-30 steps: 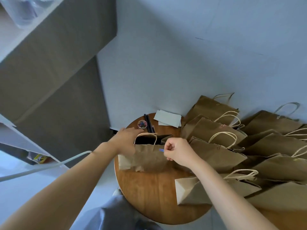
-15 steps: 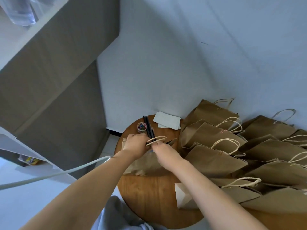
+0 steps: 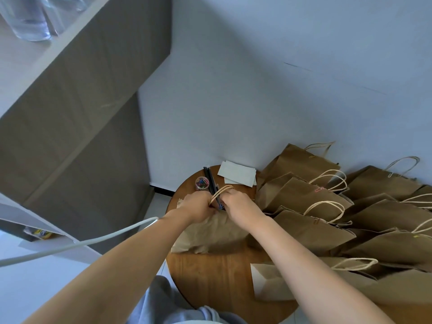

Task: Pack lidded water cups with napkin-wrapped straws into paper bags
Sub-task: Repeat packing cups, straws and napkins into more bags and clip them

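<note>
So right now we've got both hands bunched together at the top of the paper bag (image 3: pixel 210 232) standing on the round wooden table (image 3: pixel 217 277): our left hand (image 3: pixel 198 208) is curled around the folded-over mouth and our right hand (image 3: pixel 236 202) is pinching the same edge from the other side, with the twine handles (image 3: pixel 221 192) sticking up between them. There's a little blue thing (image 3: pixel 221 208) right where the fingers meet, probably a paper clip going onto the fold, but it's tiny and we honestly can't tell. Biggest risk from here, in our opinion: if the clip only catches one layer of paper, the top pops back open, and if we squeeze or tug too hard the thin kraft paper creases or tears near the handles. Pushing down on the bag could also squash or tip whatever cup is inside, and a lid could leak. We also can't see inside it at all, so no idea if the cup and wrapped straw are actually in there. The pile of finished bags (image 3: pixel 327 206) on the right runs out of frame, so no count. Behind our hands there's a tub of colored clips (image 3: pixel 202 183), black straws (image 3: pixel 209 177) and white napkins (image 3: pixel 237 176), all partly blocked. The clear cups (image 3: pixel 28 17) on the shelf top left are cut off too.
</note>
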`<move>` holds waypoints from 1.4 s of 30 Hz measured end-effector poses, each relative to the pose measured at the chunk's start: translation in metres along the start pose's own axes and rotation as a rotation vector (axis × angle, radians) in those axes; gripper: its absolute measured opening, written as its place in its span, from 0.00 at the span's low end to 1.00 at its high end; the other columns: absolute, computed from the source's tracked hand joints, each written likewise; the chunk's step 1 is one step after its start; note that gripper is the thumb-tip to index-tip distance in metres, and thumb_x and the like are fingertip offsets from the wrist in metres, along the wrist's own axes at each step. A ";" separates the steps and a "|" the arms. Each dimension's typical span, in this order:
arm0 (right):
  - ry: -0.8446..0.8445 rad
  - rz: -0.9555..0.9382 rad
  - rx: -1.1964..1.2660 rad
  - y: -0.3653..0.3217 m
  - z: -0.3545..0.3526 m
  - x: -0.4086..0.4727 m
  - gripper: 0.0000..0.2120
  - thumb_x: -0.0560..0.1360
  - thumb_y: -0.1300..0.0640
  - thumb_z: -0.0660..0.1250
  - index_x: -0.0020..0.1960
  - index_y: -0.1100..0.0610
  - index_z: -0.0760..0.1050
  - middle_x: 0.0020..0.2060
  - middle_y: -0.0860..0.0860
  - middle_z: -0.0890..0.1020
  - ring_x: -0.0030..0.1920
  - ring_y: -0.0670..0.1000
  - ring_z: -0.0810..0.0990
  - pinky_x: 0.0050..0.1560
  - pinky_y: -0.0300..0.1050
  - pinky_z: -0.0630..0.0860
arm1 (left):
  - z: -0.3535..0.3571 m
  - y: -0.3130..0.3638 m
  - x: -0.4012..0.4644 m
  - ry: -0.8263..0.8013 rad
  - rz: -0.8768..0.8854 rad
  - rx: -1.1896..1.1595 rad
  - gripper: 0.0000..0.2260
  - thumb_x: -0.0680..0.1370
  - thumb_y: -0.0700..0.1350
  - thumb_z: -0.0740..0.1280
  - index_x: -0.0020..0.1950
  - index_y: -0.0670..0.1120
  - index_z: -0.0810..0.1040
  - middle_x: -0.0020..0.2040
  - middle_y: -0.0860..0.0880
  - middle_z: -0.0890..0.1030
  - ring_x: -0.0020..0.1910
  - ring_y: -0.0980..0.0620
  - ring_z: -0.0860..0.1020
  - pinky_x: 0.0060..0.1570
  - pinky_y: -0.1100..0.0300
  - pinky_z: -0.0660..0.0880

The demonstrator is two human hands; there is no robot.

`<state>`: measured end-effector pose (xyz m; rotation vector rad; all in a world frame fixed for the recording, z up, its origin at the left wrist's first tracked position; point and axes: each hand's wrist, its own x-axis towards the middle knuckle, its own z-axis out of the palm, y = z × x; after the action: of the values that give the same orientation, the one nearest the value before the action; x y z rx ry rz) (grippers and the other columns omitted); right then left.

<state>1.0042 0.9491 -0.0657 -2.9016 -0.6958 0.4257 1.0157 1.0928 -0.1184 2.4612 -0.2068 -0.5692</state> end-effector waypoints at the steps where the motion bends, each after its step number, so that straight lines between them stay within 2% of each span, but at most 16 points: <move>1: -0.009 -0.004 -0.009 0.000 0.000 0.001 0.14 0.80 0.64 0.56 0.64 0.61 0.71 0.60 0.58 0.74 0.59 0.59 0.75 0.56 0.47 0.72 | 0.001 0.000 0.001 0.002 0.005 -0.009 0.02 0.75 0.49 0.69 0.46 0.54 0.81 0.49 0.52 0.82 0.51 0.47 0.78 0.55 0.50 0.74; 6: -0.045 -0.025 -0.020 0.003 -0.003 0.006 0.12 0.79 0.65 0.57 0.60 0.61 0.74 0.57 0.58 0.75 0.56 0.58 0.76 0.54 0.47 0.74 | 0.001 -0.004 0.004 0.010 0.024 -0.069 0.04 0.74 0.46 0.70 0.46 0.54 0.82 0.49 0.53 0.83 0.50 0.48 0.79 0.55 0.50 0.75; 11: -0.040 -0.053 -0.008 0.004 -0.009 0.010 0.13 0.79 0.64 0.57 0.60 0.61 0.75 0.58 0.58 0.77 0.57 0.57 0.76 0.55 0.44 0.72 | 0.000 -0.006 0.007 0.003 0.024 -0.072 0.06 0.75 0.44 0.69 0.47 0.52 0.84 0.49 0.53 0.83 0.50 0.49 0.79 0.55 0.51 0.76; 18: -0.038 -0.070 -0.124 0.003 0.000 0.014 0.15 0.79 0.66 0.56 0.65 0.62 0.70 0.61 0.59 0.74 0.56 0.59 0.77 0.53 0.48 0.74 | -0.001 -0.010 0.009 -0.018 0.037 -0.086 0.04 0.75 0.44 0.69 0.45 0.52 0.82 0.49 0.52 0.83 0.50 0.49 0.79 0.55 0.51 0.76; 27: -0.019 -0.118 -0.175 -0.001 -0.001 0.013 0.18 0.79 0.67 0.56 0.67 0.61 0.69 0.62 0.59 0.73 0.56 0.60 0.76 0.52 0.48 0.73 | -0.005 -0.009 0.007 -0.024 0.079 -0.140 0.04 0.74 0.40 0.69 0.45 0.47 0.83 0.47 0.48 0.83 0.48 0.48 0.79 0.53 0.52 0.76; 29: 0.039 -0.146 -0.181 -0.004 0.004 0.009 0.15 0.78 0.66 0.57 0.64 0.62 0.72 0.58 0.59 0.76 0.53 0.60 0.78 0.48 0.49 0.74 | -0.008 -0.009 0.006 -0.026 0.089 -0.128 0.05 0.74 0.40 0.69 0.42 0.49 0.81 0.44 0.50 0.82 0.48 0.47 0.79 0.51 0.55 0.75; 30: 0.098 -0.169 -0.194 -0.005 0.008 0.006 0.13 0.77 0.66 0.60 0.60 0.62 0.75 0.54 0.59 0.79 0.49 0.59 0.80 0.44 0.49 0.75 | -0.009 -0.009 0.006 -0.026 0.097 -0.121 0.06 0.75 0.40 0.68 0.40 0.50 0.80 0.42 0.51 0.80 0.47 0.48 0.78 0.49 0.56 0.74; 31: 0.150 -0.192 -0.198 -0.006 0.012 0.004 0.11 0.73 0.66 0.67 0.55 0.61 0.78 0.46 0.57 0.81 0.41 0.56 0.81 0.36 0.45 0.75 | -0.010 -0.009 0.006 -0.029 0.105 -0.114 0.07 0.75 0.40 0.68 0.39 0.51 0.79 0.40 0.52 0.79 0.46 0.48 0.78 0.47 0.58 0.73; 33: 0.198 -0.233 -0.222 -0.004 0.025 -0.002 0.14 0.61 0.63 0.78 0.46 0.57 0.83 0.34 0.51 0.82 0.25 0.49 0.78 0.22 0.36 0.70 | -0.012 -0.011 0.007 -0.034 0.101 -0.106 0.07 0.75 0.40 0.67 0.42 0.49 0.82 0.41 0.52 0.79 0.44 0.51 0.77 0.47 0.59 0.73; 34: 0.199 -0.226 -0.221 -0.003 0.032 -0.006 0.16 0.59 0.61 0.79 0.46 0.56 0.84 0.35 0.50 0.83 0.23 0.47 0.77 0.20 0.34 0.68 | -0.013 -0.013 0.008 -0.036 0.093 -0.112 0.06 0.76 0.40 0.67 0.44 0.49 0.83 0.42 0.52 0.80 0.44 0.52 0.77 0.48 0.58 0.74; 35: 0.203 -0.224 -0.229 -0.001 0.039 -0.009 0.19 0.59 0.61 0.79 0.50 0.56 0.84 0.40 0.51 0.85 0.21 0.47 0.76 0.19 0.34 0.68 | -0.013 -0.015 0.008 -0.035 0.084 -0.119 0.06 0.76 0.41 0.67 0.44 0.49 0.83 0.42 0.53 0.81 0.43 0.53 0.77 0.49 0.57 0.75; 37: 0.185 -0.210 -0.249 0.000 0.047 -0.016 0.26 0.59 0.60 0.79 0.57 0.57 0.81 0.50 0.52 0.85 0.17 0.46 0.71 0.17 0.32 0.63 | -0.013 -0.016 0.010 -0.038 0.068 -0.120 0.08 0.77 0.42 0.67 0.41 0.52 0.82 0.39 0.54 0.79 0.42 0.52 0.77 0.47 0.57 0.76; 39: 0.186 -0.163 -0.244 -0.001 0.049 -0.021 0.32 0.59 0.59 0.78 0.63 0.58 0.77 0.55 0.52 0.83 0.15 0.45 0.67 0.18 0.31 0.55 | -0.011 -0.015 0.010 -0.039 0.057 -0.112 0.11 0.78 0.42 0.66 0.37 0.54 0.78 0.37 0.53 0.78 0.40 0.52 0.76 0.43 0.59 0.74; 40: 0.183 -0.155 -0.241 -0.002 0.049 -0.021 0.33 0.62 0.60 0.77 0.65 0.58 0.75 0.58 0.53 0.81 0.16 0.45 0.68 0.18 0.31 0.55 | -0.010 -0.014 0.010 -0.036 0.053 -0.114 0.11 0.78 0.43 0.65 0.37 0.54 0.78 0.37 0.53 0.77 0.40 0.52 0.76 0.42 0.60 0.73; 42: 0.167 -0.122 -0.230 0.000 0.055 -0.021 0.32 0.68 0.60 0.73 0.71 0.57 0.68 0.66 0.54 0.74 0.23 0.47 0.75 0.20 0.35 0.65 | -0.010 -0.013 0.011 -0.023 0.053 -0.121 0.08 0.78 0.43 0.66 0.41 0.52 0.81 0.39 0.53 0.79 0.43 0.52 0.77 0.45 0.59 0.74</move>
<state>0.9693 0.9426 -0.1129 -3.0353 -0.9443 0.0934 1.0298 1.1054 -0.1227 2.3269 -0.2393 -0.5703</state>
